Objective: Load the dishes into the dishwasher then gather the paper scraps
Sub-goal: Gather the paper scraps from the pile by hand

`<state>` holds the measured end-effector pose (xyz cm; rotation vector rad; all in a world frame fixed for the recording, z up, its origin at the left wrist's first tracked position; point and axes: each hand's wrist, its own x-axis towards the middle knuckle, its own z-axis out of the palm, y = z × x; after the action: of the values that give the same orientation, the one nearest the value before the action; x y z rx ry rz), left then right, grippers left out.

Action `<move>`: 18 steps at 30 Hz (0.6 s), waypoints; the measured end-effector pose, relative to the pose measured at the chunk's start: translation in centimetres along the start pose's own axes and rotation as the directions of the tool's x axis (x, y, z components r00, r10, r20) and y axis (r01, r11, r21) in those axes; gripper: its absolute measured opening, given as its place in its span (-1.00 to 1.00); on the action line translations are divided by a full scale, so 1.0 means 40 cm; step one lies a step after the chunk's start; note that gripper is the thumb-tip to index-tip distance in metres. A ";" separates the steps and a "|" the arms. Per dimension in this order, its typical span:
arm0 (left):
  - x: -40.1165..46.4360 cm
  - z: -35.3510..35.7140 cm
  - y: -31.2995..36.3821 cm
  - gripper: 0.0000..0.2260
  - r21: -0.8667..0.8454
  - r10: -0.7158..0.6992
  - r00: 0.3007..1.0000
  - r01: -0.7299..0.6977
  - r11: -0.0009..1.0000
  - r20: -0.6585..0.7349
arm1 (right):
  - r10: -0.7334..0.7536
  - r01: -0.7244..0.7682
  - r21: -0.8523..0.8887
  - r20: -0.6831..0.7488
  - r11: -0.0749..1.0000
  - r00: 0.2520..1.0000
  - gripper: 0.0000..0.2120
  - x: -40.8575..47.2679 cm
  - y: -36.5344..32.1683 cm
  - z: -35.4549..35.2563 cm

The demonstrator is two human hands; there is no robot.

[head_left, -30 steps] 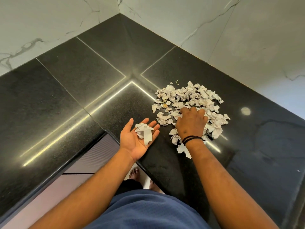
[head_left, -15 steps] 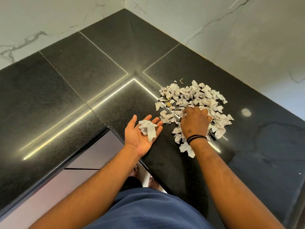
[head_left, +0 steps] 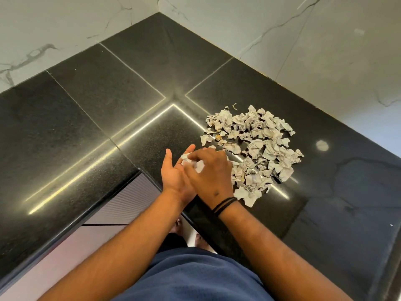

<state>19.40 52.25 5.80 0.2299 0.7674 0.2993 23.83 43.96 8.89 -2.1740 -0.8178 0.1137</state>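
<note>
Counter: black stone counter (head_left: pixel 108 101) in a corner, pale seams crossing it, light streaks reflected on it.
Walls: white marble walls (head_left: pixel 325 51) met at 12 o'clock.
Scraps: pile of crumpled scraps (head_left: pixel 256 140) lay on counter at 2 o'clock from the hands, spread loose, nearest bits just beside right hand.
Left hand: left hand (head_left: pixel 173 172) palm up at the counter's inner edge, fingers straight, a few scraps (head_left: pixel 198 166) resting in the palm, not clenched.
Right hand: right hand (head_left: pixel 211 170) lay palm down over left palm, fingers curled onto the scraps there; whether it pinched them, cannot tell.
Band: black band (head_left: pixel 223 204) on right wrist.
Cabinet: ribbed grey cabinet (head_left: pixel 130 198) front below counter edge at 8 o'clock.
Person: blue shirt (head_left: pixel 195 276) at 6 o'clock, toes seen under the arms.
</note>
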 end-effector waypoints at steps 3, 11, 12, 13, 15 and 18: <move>-0.001 -0.004 0.010 -0.43 0.005 0.003 1.000 -0.003 1.000 0.016 | 0.020 -0.019 0.040 -0.014 0.999 1.000 -0.73 -0.008 0.017 0.005; -0.006 -0.034 0.016 -0.54 -0.057 -0.003 1.000 0.004 0.998 0.003 | 0.275 -0.279 -0.378 -0.065 0.883 0.959 -0.70 0.106 0.206 -0.102; -0.007 -0.034 0.012 -0.53 -0.049 -0.007 1.000 0.006 0.999 -0.004 | 0.287 -0.274 -0.432 -0.036 0.859 0.957 -0.68 0.116 0.214 -0.105; -0.008 -0.033 0.008 -0.53 -0.040 -0.009 1.000 0.009 0.999 -0.010 | 0.289 -0.254 -0.485 -0.003 0.837 0.957 -0.67 0.125 0.219 -0.103; -0.008 -0.030 0.004 -0.52 -0.028 -0.013 1.000 0.013 1.000 -0.010 | 0.283 -0.195 -0.575 0.066 0.794 0.957 -0.69 0.141 0.220 -0.092; -0.009 -0.021 0.004 -0.51 -0.023 -0.010 1.000 0.010 1.000 -0.010 | 0.305 -0.182 -0.625 0.094 0.759 0.948 -0.77 0.158 0.219 -0.080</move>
<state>18.54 52.36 5.51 0.2034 0.7744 0.2999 34.40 41.44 5.98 -2.9290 -0.7320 0.2173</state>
